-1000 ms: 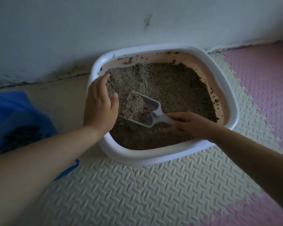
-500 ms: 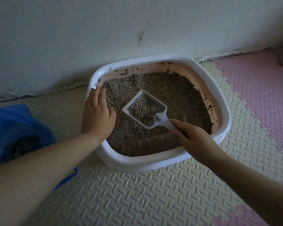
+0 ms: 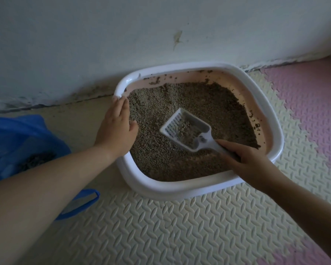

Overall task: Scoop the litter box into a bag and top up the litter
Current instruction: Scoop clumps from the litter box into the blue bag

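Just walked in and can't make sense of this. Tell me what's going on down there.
A person is scooping a litter box on a foam mat by the wall. The right hand grips the handle of a white slotted scoop, which carries some of the litter. The left hand rests flat on the box's left rim. A blue bag lies open to the left.

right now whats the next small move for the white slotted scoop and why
Probably lift the white slotted scoop level and swing it left to the blue plastic bag: the right hand grips its handle, few clumps sit in it, the left hand rests on the white-rimmed litter box.
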{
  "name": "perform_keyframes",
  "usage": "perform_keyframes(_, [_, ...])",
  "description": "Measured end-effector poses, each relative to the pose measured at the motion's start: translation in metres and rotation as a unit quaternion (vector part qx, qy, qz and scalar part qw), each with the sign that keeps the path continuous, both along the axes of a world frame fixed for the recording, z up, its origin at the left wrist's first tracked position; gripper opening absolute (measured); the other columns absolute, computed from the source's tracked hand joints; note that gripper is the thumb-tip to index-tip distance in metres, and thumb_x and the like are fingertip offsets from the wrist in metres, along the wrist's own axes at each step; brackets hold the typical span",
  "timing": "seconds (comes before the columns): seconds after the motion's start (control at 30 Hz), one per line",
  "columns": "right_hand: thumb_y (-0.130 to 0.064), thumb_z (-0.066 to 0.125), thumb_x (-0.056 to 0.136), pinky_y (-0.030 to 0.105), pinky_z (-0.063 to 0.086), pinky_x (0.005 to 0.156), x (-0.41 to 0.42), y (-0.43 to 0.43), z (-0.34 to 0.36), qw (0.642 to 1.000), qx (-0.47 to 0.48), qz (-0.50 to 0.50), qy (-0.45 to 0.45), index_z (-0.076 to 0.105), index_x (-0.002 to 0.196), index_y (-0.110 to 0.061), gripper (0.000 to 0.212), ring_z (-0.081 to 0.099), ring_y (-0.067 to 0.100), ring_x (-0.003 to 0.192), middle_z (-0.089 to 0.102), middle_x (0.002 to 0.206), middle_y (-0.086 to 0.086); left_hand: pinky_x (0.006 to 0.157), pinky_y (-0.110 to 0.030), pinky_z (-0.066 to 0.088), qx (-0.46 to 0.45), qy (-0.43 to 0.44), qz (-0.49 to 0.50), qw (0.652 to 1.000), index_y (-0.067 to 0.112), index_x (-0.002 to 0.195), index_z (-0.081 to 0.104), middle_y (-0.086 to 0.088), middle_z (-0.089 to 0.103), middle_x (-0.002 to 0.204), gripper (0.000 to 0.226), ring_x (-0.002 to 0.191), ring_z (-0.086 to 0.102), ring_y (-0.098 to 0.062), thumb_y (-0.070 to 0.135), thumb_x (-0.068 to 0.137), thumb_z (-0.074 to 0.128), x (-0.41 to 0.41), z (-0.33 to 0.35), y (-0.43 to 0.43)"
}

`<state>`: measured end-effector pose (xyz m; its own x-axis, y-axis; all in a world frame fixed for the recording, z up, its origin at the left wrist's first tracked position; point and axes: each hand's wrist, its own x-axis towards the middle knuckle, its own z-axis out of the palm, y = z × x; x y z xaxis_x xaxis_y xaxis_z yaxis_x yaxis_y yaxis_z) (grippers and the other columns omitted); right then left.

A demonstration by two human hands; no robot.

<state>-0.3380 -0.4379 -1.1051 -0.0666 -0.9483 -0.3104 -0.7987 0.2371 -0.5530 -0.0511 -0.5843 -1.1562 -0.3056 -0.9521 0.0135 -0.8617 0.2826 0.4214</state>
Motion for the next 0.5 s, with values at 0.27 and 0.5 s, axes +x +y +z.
perform_keyframes(0.27, [-0.033, 0.052, 0.093, 0.039, 0.053, 0.073, 0.004, -0.003, -0.007, 0.999, 0.006, 0.032, 0.019, 0.05, 0.127, -0.051, 0.038, 0.062, 0.007, 0.074, 0.067, 0.088, -0.012, 0.115, -0.026, -0.002, -0.009, -0.007, -0.038, 0.999, 0.005, 0.15, 0.017, -0.004, 0.007, 0.16, 0.061, 0.146, -0.006, -0.015, 0.029, 0.098, 0.037, 0.006, -0.004, -0.001])
perform_keyframes(0.5, [-0.041, 0.051, 0.091, 0.021, 0.051, 0.062, -0.005, -0.002, 0.007, 0.995, -0.008, 0.057, 0.084, 0.043, 0.122, -0.059, 0.037, 0.059, -0.002, 0.067, 0.067, 0.079, -0.018, 0.114, -0.021, -0.006, -0.029, -0.043, -0.126, 0.991, 0.003, 0.149, 0.022, -0.006, 0.013, 0.159, 0.076, 0.146, -0.004, -0.013, 0.047, 0.087, 0.015, 0.026, -0.009, -0.009])
